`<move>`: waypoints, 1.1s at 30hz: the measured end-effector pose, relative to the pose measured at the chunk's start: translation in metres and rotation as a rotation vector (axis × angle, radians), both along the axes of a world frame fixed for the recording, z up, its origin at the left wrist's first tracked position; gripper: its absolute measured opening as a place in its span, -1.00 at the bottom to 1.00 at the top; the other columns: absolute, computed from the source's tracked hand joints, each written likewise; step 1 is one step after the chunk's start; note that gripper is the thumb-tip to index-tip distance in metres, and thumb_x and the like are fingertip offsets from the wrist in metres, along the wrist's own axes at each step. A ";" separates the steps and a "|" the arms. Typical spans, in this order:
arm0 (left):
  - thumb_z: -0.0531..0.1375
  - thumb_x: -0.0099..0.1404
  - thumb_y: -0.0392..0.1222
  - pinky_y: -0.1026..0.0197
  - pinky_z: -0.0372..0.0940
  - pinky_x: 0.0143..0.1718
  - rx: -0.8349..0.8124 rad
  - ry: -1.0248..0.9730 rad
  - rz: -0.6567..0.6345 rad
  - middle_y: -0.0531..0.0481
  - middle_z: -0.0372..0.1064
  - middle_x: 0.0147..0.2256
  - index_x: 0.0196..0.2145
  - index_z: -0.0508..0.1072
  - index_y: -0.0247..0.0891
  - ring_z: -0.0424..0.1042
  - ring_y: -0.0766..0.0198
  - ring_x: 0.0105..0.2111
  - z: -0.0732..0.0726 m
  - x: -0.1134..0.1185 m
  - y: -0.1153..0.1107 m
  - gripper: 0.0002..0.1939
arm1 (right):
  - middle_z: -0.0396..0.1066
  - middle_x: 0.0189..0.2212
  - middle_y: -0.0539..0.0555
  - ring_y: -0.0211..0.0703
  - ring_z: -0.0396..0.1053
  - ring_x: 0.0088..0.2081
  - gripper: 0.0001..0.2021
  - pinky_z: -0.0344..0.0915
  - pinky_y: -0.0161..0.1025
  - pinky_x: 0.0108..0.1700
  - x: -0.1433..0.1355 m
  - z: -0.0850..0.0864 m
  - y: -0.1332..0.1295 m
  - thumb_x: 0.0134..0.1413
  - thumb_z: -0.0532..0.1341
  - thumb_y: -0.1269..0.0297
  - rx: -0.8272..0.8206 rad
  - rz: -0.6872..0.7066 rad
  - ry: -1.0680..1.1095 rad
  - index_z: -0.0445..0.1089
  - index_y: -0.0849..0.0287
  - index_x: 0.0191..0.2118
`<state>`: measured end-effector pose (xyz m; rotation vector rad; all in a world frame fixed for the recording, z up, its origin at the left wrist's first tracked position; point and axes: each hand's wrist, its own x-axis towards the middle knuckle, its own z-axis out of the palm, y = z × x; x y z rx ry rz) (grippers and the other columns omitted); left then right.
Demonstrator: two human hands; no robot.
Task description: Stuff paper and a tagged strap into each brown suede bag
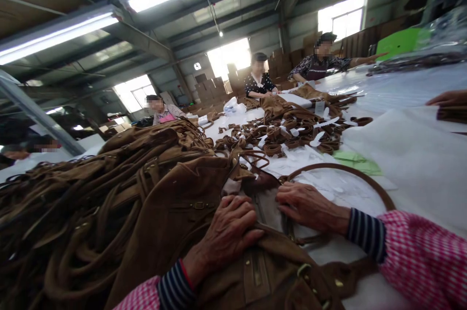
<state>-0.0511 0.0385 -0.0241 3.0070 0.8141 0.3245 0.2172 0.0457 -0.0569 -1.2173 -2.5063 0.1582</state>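
Note:
A brown suede-looking handbag (251, 264) lies in front of me with its mouth open, showing a pale grey lining (269, 205). My left hand (228, 232) is closed over the near-left rim of the opening, its fingers bent inward and the thumb lying along the brown material. At the opposite rim, my right hand (310, 205) grips the edge with curled fingers; the fingertips are partly hidden. A brown strap (350, 169) loops out beyond my right hand. Brass-coloured fittings (303, 270) show on the bag's near side.
Many brown bags (91, 203) are heaped at the left. Coiled brown straps (292, 130) with white tags cover the table's middle, near green sheets (357, 161) and white wrapping (408, 154). Several people work around the table; one person's hand (448, 98) reaches in at right.

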 end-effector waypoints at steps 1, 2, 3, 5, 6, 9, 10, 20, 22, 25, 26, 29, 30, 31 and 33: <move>0.02 0.53 0.06 0.00 0.02 0.16 -0.011 -0.011 -0.007 -0.04 0.43 -0.09 -0.13 0.38 -0.21 0.26 0.13 0.10 -0.005 0.002 0.001 -0.69 | 0.49 -0.30 0.07 -0.11 0.41 -0.20 -0.83 0.19 -0.21 -0.17 -0.005 0.005 0.003 0.29 0.13 0.35 -0.003 -0.007 -0.038 0.37 0.16 -0.36; 0.01 0.53 0.08 0.00 0.03 0.16 -0.016 -0.022 -0.014 -0.04 0.43 -0.09 -0.12 0.38 -0.21 0.27 0.13 0.08 -0.007 0.003 0.002 -0.68 | 0.50 -0.30 0.08 -0.09 0.43 -0.20 -0.88 0.18 -0.20 -0.18 -0.010 0.009 0.007 0.27 0.15 0.34 -0.012 -0.008 -0.074 0.39 0.16 -0.31; 0.01 0.53 0.09 -0.01 0.05 0.14 -0.016 -0.030 -0.018 -0.05 0.43 -0.12 -0.14 0.38 -0.21 0.28 0.13 0.04 -0.009 0.004 0.004 -0.67 | 0.51 -0.28 0.08 -0.07 0.44 -0.20 -0.93 0.18 -0.20 -0.19 -0.017 0.014 0.012 0.25 0.18 0.32 -0.027 -0.001 -0.105 0.40 0.15 -0.26; 0.00 0.52 0.13 -0.01 0.07 0.11 0.000 -0.049 -0.017 -0.04 0.41 -0.18 -0.20 0.37 -0.22 0.30 0.14 -0.04 -0.010 0.005 0.007 -0.63 | 0.53 -0.24 0.12 -0.01 0.48 -0.18 -0.88 0.19 -0.19 -0.22 -0.031 0.022 0.021 0.21 0.22 0.28 -0.064 0.011 -0.159 0.40 0.16 -0.15; -0.01 0.52 0.15 -0.01 0.08 0.09 0.016 -0.061 -0.012 -0.04 0.40 -0.21 -0.24 0.35 -0.22 0.31 0.14 -0.08 -0.010 0.005 0.009 -0.60 | 0.54 -0.21 0.15 0.02 0.49 -0.16 -0.84 0.20 -0.19 -0.23 -0.039 0.024 0.026 0.20 0.23 0.27 -0.082 0.005 -0.183 0.41 0.18 -0.13; -0.06 0.52 0.20 -0.01 0.09 0.04 0.070 -0.092 -0.004 -0.03 0.38 -0.28 -0.33 0.32 -0.22 0.30 0.15 -0.16 -0.010 0.007 0.011 -0.53 | 0.54 -0.14 0.26 0.09 0.52 -0.13 -0.82 0.25 -0.18 -0.23 -0.055 0.024 0.034 0.26 0.18 0.28 -0.115 -0.049 -0.249 0.42 0.25 -0.11; -0.08 0.52 0.20 -0.01 0.09 0.03 0.084 -0.102 -0.009 -0.02 0.38 -0.29 -0.34 0.32 -0.22 0.30 0.16 -0.18 -0.010 0.007 0.012 -0.51 | 0.54 -0.14 0.27 0.09 0.53 -0.14 -0.82 0.26 -0.18 -0.24 -0.058 0.022 0.035 0.30 0.15 0.29 -0.123 -0.064 -0.259 0.42 0.27 -0.10; 0.02 0.49 0.19 0.05 0.11 -0.02 0.046 -0.106 -0.016 0.01 0.39 -0.33 -0.38 0.33 -0.23 0.32 0.20 -0.22 -0.005 0.007 0.017 -0.54 | 0.52 -0.13 0.30 0.04 0.53 -0.16 -0.81 0.28 -0.21 -0.31 -0.066 0.003 0.037 0.37 0.06 0.45 0.041 0.003 -0.312 0.37 0.29 -0.04; 0.05 0.48 0.18 0.06 0.13 -0.04 0.019 -0.097 -0.011 0.02 0.38 -0.35 -0.42 0.31 -0.23 0.32 0.21 -0.23 -0.001 0.006 0.018 -0.54 | 0.52 -0.14 0.30 0.01 0.51 -0.18 -0.80 0.27 -0.21 -0.30 -0.064 0.004 0.039 0.38 0.02 0.47 0.075 0.017 -0.300 0.37 0.29 -0.05; 0.09 0.46 0.17 0.08 0.14 -0.05 -0.011 -0.097 0.013 0.03 0.38 -0.36 -0.44 0.31 -0.23 0.33 0.21 -0.24 0.003 0.005 0.018 -0.54 | 0.50 -0.10 0.30 0.01 0.48 -0.14 -0.79 0.26 -0.20 -0.26 -0.057 0.009 0.043 0.33 0.04 0.49 0.059 0.078 -0.267 0.35 0.32 -0.03; 0.10 0.46 0.17 0.08 0.14 -0.06 -0.019 -0.102 0.022 0.03 0.38 -0.36 -0.44 0.31 -0.23 0.33 0.21 -0.24 0.004 0.005 0.019 -0.55 | 0.50 -0.10 0.29 0.01 0.47 -0.14 -0.79 0.26 -0.20 -0.25 -0.053 0.010 0.043 0.29 0.06 0.50 0.031 0.092 -0.249 0.35 0.33 -0.02; 0.09 0.46 0.18 0.07 0.13 -0.09 -0.048 -0.117 0.038 0.02 0.39 -0.34 -0.42 0.32 -0.23 0.33 0.19 -0.23 0.004 0.005 0.019 -0.55 | 0.50 -0.16 0.23 -0.05 0.45 -0.19 -0.79 0.22 -0.22 -0.24 -0.043 0.013 0.035 0.16 0.14 0.53 -0.080 0.148 -0.182 0.35 0.31 -0.08; 0.08 0.46 0.18 0.07 0.12 -0.09 -0.061 -0.118 0.039 0.02 0.40 -0.33 -0.41 0.32 -0.23 0.33 0.18 -0.22 0.005 0.005 0.019 -0.55 | 0.50 -0.19 0.20 -0.08 0.43 -0.23 -0.82 0.21 -0.23 -0.26 -0.039 0.013 0.029 0.14 0.15 0.52 -0.119 0.189 -0.154 0.35 0.28 -0.13; 0.08 0.46 0.19 0.07 0.12 -0.09 -0.075 -0.116 0.041 0.02 0.40 -0.31 -0.40 0.33 -0.23 0.33 0.18 -0.21 0.005 0.005 0.019 -0.55 | 0.50 -0.23 0.16 -0.12 0.41 -0.27 -0.86 0.19 -0.24 -0.27 -0.036 0.012 0.022 0.15 0.16 0.50 -0.156 0.234 -0.120 0.35 0.25 -0.17; 0.08 0.46 0.19 0.06 0.11 -0.08 -0.107 -0.095 0.051 0.02 0.40 -0.29 -0.37 0.36 -0.23 0.33 0.17 -0.20 0.006 0.005 0.019 -0.56 | 0.47 -0.31 0.09 -0.18 0.35 -0.33 -0.92 0.15 -0.27 -0.30 -0.030 0.010 0.009 0.17 0.15 0.48 -0.217 0.283 -0.025 0.34 0.20 -0.24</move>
